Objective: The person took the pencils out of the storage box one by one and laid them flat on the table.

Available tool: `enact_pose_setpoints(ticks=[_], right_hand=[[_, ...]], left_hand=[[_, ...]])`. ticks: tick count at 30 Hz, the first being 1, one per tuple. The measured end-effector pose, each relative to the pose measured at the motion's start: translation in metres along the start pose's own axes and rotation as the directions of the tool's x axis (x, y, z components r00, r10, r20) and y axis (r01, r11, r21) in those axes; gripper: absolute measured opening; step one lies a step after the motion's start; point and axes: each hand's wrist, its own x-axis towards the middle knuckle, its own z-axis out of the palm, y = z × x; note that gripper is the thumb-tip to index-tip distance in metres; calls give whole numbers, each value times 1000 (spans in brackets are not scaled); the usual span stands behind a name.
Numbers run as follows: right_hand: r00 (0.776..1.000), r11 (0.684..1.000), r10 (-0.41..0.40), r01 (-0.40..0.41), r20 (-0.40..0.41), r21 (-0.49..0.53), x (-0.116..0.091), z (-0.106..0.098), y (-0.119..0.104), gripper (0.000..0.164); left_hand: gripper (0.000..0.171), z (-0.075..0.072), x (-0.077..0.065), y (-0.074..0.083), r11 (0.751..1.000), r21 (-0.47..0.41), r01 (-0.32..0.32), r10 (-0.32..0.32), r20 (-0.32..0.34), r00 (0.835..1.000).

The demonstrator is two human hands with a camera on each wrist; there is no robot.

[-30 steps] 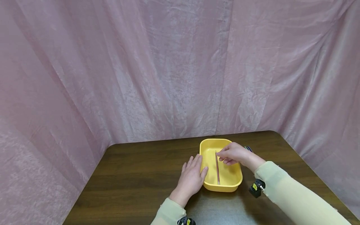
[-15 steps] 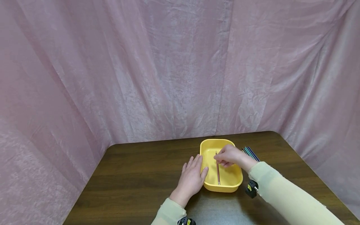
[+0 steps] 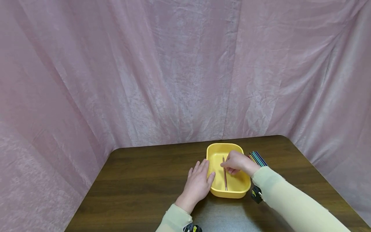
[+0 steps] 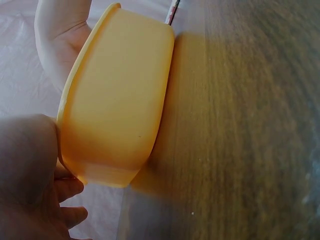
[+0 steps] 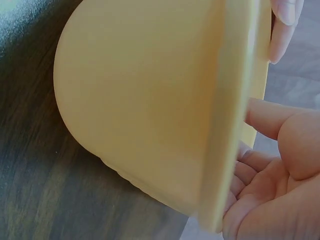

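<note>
A shallow yellow plastic tray (image 3: 217,193) sits on the table, and a thin dark-red pencil (image 3: 225,180) lies lengthwise inside it. My right hand (image 3: 236,161) reaches in over the right rim, thumb and forefinger pinching the pencil in its upper half. My left hand (image 3: 197,183) rests on the tray's left rim, fingers fairly straight and thumb over the edge. In the left wrist view, that hand (image 4: 30,175) touches the rim. In the right wrist view, the tray wall (image 5: 140,100) hides the pencil and part of the right hand (image 5: 280,175).
Several coloured pencils (image 3: 258,159) lie side by side just right of the tray, partly behind the right wrist. One patterned pencil end (image 4: 172,11) shows beyond the tray in the left wrist view. A pink curtain (image 3: 179,80) hangs behind the dark wooden table (image 3: 139,180).
My right hand has moved a little left and toward me, from beside the pencil's tip onto its upper half. More of the coloured pencils show. The left hand stays on the rim.
</note>
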Motion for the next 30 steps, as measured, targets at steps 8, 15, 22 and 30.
enact_pose_setpoints(ticks=[8,15,22,30], right_hand=[[1000,995,11,-12,-4,-103,7,6,1,33],[1000,989,9,-12,-20,-145,10,13,2,31],[999,986,12,-19,-44,-163,13,20,5,29],[997,984,29,-40,-68,-174,14,23,5,28]], left_hand=[[63,1,0,0,1000,-11,2,-2,9,1000],[63,1,1,0,1000,-8,3,-3,1,1000],[62,2,0,-1,1000,-6,5,-5,3,1000],[62,1,0,0,1000,0,0,0,1,1000]])
